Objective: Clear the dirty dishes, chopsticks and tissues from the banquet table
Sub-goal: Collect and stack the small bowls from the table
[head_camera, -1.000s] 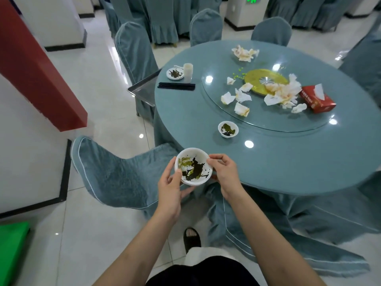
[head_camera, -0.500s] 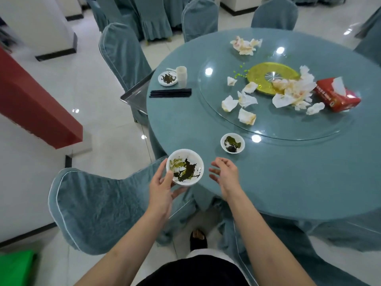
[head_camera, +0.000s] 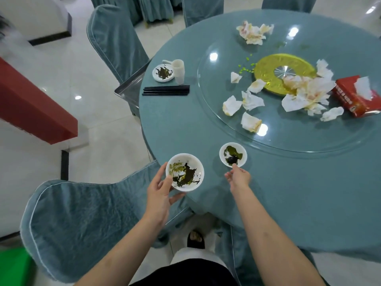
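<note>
- The left hand (head_camera: 159, 187) is cupping a dirty white bowl (head_camera: 185, 172) smeared with green and dark sauce, thumb on the rim and fingers curled underneath, holding it just off the table (head_camera: 288, 193) edge, left of the small dish.
- The right hand (head_camera: 239, 177) is reaching for the small dish (head_camera: 233, 154), which is sitting on the table just in front of the glass turntable (head_camera: 299, 139). Fingers are loosely spread and holding nothing, with one fingertip right at the near rim. Can't really tell if it's touching yet.
- So I'd say the step going on is gathering the dirty dishes one at a time, and this dish is the second one.
- Next move probably calls for pinching that rim and lifting it level so the sauce isn't sliding out, then maybe stacking it into the bowl.
- Lots left to do: far behind the small dish, on its left, a saucer (head_camera: 163, 72), a stack of cups (head_camera: 179, 71) and black chopsticks (head_camera: 166, 90); on the turntable, crumpled tissues (head_camera: 305, 93) scattered around a gold plate (head_camera: 284, 74), and a red tissue box (head_camera: 357, 96) over on the right.
</note>
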Tool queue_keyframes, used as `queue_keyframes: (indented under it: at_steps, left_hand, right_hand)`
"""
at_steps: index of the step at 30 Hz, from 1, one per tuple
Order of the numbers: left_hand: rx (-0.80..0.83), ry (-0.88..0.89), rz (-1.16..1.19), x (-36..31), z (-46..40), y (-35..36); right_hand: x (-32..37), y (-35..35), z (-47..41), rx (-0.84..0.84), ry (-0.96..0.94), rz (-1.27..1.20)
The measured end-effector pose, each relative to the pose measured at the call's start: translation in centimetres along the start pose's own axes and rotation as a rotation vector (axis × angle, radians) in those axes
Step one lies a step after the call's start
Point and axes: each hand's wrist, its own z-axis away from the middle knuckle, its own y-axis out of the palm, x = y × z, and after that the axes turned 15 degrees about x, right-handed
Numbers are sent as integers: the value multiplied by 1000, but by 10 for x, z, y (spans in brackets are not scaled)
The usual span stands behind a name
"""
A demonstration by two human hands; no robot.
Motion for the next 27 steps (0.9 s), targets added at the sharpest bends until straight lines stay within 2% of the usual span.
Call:
queue_keyframes:
  at_steps: [4,15,21,27]
  left_hand:
    - [-15,-4,-3,-3,-5,-2]
    - [-27,-3,15,-5,-3,-7]
    - [-14,28,45,-10,12,-17]
    - [-12,88,58,-18,40,-52]
  right_hand:
    - [-2,2,-16,-22,44,-39]
    - [-8,6,-7,-25,-14,-54]
    - [-1,25,41,51,-105,18]
    - [-9,62,122,216,-213,147]
